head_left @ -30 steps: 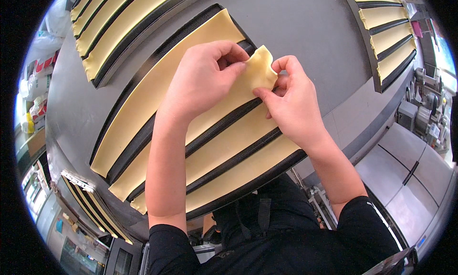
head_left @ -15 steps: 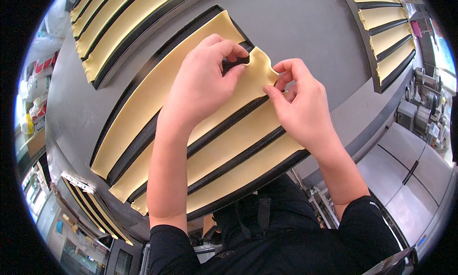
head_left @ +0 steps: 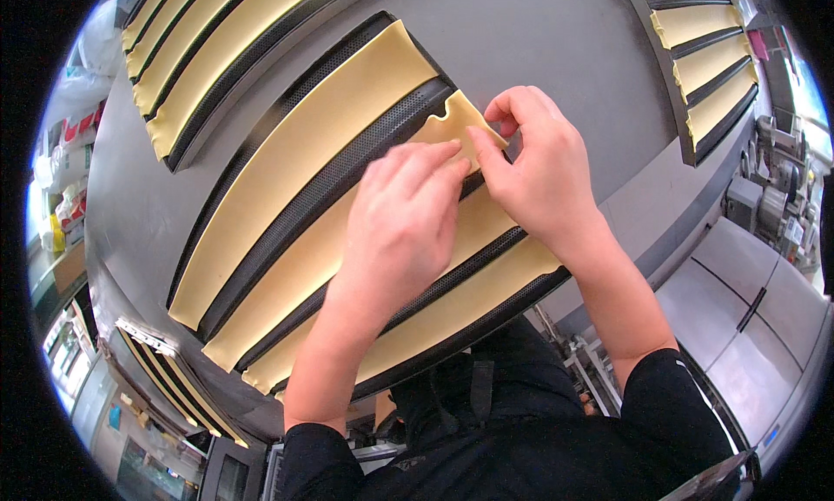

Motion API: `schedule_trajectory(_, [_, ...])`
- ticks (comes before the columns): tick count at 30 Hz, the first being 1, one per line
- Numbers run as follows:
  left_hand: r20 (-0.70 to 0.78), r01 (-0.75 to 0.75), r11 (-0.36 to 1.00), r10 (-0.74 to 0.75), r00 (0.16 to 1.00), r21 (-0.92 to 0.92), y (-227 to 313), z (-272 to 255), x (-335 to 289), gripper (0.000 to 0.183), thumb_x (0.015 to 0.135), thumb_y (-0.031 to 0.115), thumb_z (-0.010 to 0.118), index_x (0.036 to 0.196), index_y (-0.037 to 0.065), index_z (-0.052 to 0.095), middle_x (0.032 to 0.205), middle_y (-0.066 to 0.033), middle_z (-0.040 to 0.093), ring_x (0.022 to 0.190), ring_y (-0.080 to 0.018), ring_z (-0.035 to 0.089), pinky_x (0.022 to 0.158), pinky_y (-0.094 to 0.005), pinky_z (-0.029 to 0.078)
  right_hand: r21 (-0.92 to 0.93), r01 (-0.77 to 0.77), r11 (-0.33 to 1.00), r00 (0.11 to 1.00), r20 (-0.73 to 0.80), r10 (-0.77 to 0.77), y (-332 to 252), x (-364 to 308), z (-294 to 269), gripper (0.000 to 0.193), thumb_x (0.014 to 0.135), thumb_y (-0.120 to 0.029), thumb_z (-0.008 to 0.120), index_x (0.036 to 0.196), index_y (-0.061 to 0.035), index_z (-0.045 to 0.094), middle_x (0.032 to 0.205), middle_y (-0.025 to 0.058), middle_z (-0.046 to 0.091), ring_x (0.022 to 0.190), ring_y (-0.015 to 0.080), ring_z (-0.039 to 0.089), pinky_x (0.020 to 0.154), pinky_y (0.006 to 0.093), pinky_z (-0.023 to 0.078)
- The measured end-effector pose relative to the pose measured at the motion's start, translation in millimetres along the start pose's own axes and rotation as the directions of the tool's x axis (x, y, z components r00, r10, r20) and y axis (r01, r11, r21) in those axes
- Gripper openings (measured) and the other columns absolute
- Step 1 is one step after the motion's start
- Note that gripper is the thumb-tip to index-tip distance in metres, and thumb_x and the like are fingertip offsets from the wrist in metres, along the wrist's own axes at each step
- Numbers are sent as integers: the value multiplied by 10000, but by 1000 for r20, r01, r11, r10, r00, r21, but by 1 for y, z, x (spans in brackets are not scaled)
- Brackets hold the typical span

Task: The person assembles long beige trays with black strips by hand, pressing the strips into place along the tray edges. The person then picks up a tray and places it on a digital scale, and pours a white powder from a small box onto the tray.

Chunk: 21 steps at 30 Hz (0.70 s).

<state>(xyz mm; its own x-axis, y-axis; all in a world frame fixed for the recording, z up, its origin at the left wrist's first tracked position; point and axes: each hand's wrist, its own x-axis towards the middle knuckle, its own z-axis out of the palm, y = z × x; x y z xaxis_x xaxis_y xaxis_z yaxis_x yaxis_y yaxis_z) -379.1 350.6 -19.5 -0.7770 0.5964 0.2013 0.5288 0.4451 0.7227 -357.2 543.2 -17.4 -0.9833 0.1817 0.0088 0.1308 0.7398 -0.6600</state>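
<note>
A black perforated tray (head_left: pixel 313 173) with long channels lies on the grey table, and pale yellow dough strips line its channels. At the far right end of the second dough strip (head_left: pixel 469 117), the edge is wavy and stands slightly raised. My right hand (head_left: pixel 540 167) pinches that end at its right corner between thumb and fingers. My left hand (head_left: pixel 404 219) reaches over the same strip, fingers stretched together with their tips on the dough beside the right thumb; its thumb is hidden. A smoother first dough strip (head_left: pixel 304 158) lies along the far channel.
Another tray of dough strips (head_left: pixel 217 41) sits at the far left, and a third tray (head_left: pixel 708 62) at the far right. Below left is one more lined tray (head_left: pixel 178 384). A metal machine (head_left: pixel 769 184) and a pale panelled surface (head_left: pixel 747 301) stand on the right.
My left hand has let go of the strip's left corner and moved down and right over the dough. My right hand has risen slightly, still at the right corner.
</note>
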Motion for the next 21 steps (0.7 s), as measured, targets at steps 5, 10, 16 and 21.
schedule_trajectory(5, [98, -24, 984, 6, 995, 178, -1, 16, -11, 498, 934, 27, 733, 1427, -10, 682, 1557, -165, 629, 1448, -351, 589, 1219, -483, 467, 28, 43, 999, 998, -50, -41, 6, 9, 11, 136, 965, -134, 755, 997, -55, 648, 971, 127, 685, 845, 365, 713, 716, 454, 575])
schedule_trajectory(10, [43, 3, 977, -12, 999, 213, 2, 20, -13, 485, 935, 36, 737, 1412, -30, 684, 1528, -173, 642, 1429, -351, 603, 1207, -478, 475, 205, -37, 978, 994, -90, 56, 5, 6, 15, 122, 959, -92, 769, 946, -26, 667, 901, 134, 691, 789, 312, 704, 692, 415, 563])
schedule_trajectory(16, [-10, -5, 983, 7, 1000, 186, -4, 24, -8, 478, 919, 6, 722, 1394, -36, 688, 1503, -184, 644, 1400, -362, 616, 1178, -469, 491, 252, -47, 967, 991, -107, 76, 12, 4, 19, 149, 1018, -93, 786, 969, 6, 687, 811, -1, 669, 715, 61, 580, 657, 251, 500])
schedule_trajectory(21, [-27, -3, 976, 9, 1000, 217, -2, 23, 4, 456, 888, -40, 711, 1345, -42, 706, 1420, -185, 675, 1293, -369, 657, 1115, -463, 520, 348, -132, 928, 984, -66, 164, 8, 6, 18, 135, 975, -95, 772, 929, 2, 690, 874, 133, 703, 738, 239, 675, 682, 364, 545])
